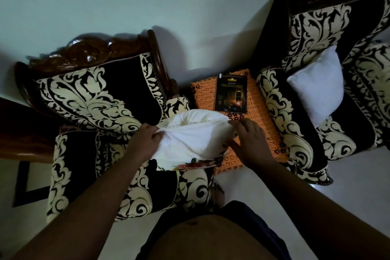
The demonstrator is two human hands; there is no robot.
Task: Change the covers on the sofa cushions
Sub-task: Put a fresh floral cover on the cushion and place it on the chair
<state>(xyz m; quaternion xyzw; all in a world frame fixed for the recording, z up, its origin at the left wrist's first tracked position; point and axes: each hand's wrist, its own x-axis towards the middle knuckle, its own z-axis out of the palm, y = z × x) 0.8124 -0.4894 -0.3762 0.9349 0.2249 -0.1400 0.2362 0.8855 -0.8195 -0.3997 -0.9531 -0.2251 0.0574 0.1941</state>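
My left hand [145, 139] and right hand [247, 133]: fingers pinching white cover [196, 135] over cushion [198, 117], at armchair [84, 154] seat's right edge. Best tugged evenly, both sides.

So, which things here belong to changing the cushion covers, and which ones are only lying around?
Part of the job:
- white cushion, gripped by the left hand and the right hand
- floral cover bunched at its lower end
- bare white cushion on the right sofa

Just lying about:
- dark box marked SCENT
- orange patterned side table under it
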